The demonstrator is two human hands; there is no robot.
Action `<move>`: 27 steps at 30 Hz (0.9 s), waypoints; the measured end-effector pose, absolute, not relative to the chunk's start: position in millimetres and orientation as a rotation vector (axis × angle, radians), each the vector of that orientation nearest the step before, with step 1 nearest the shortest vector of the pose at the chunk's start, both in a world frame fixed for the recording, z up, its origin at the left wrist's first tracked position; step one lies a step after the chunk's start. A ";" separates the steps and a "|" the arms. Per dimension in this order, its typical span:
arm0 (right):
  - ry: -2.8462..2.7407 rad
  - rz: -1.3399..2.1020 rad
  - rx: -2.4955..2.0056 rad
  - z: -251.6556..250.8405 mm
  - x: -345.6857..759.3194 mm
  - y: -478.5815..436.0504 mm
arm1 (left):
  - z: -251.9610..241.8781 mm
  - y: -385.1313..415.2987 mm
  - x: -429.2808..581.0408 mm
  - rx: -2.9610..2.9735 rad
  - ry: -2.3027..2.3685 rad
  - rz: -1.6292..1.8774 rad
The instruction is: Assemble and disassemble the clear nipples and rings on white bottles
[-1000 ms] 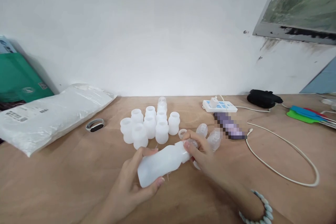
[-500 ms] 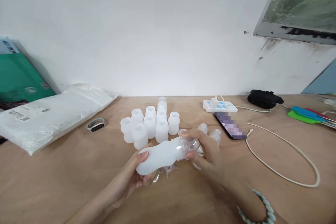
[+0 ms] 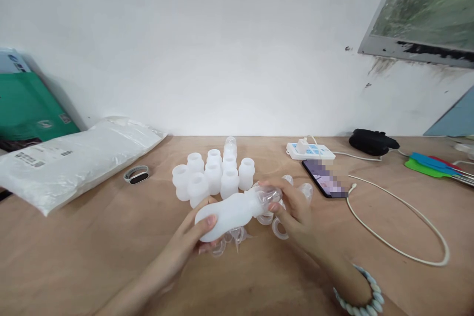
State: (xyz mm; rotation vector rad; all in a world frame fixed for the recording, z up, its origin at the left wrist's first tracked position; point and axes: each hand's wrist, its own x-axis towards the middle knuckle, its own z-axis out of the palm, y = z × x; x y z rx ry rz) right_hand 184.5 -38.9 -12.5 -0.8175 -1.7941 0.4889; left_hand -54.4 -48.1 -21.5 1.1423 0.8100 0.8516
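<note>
Gripping milky, waisted bottle (image 3: 230, 215) and clear, domed cap (image 3: 268, 195).

Desk (image 3: 85, 261) left: white plastic mailer (image 3: 81, 165) in front of green package (image 3: 33, 103), fitness band (image 3: 138, 176) near it; right: power strip (image 3: 325, 152) with white plug (image 3: 302, 146) in, phone (image 3: 321, 177) just in front, looped white cable (image 3: 440, 264), black case (image 3: 372, 141) by the wall (image 3: 222, 59), blue/green/red spatulas (image 3: 433, 164).

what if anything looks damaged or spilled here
The framed panel at upper right has a ragged black patch along its lower edge, and the wall beneath is smudged with dark marks: both look worn. No spill shows; the tilted bottle is in the left hand, right hand at its clear cap.
</note>
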 end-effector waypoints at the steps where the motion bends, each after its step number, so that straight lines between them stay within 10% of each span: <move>1: -1.770 0.507 -0.858 -12.9 184.5 -38.8 | -20.5 -48.6 -53.9 1.205 0.804 0.861; 11: -1.314 0.673 -1.128 -11.1 187.8 -28.0 | -21.3 -54.8 -56.3 1.552 0.811 0.963; 27: -1.694 -0.550 -2.160 -0.7 269.0 -6.4 | -9.4 -48.4 -53.8 1.062 0.864 1.024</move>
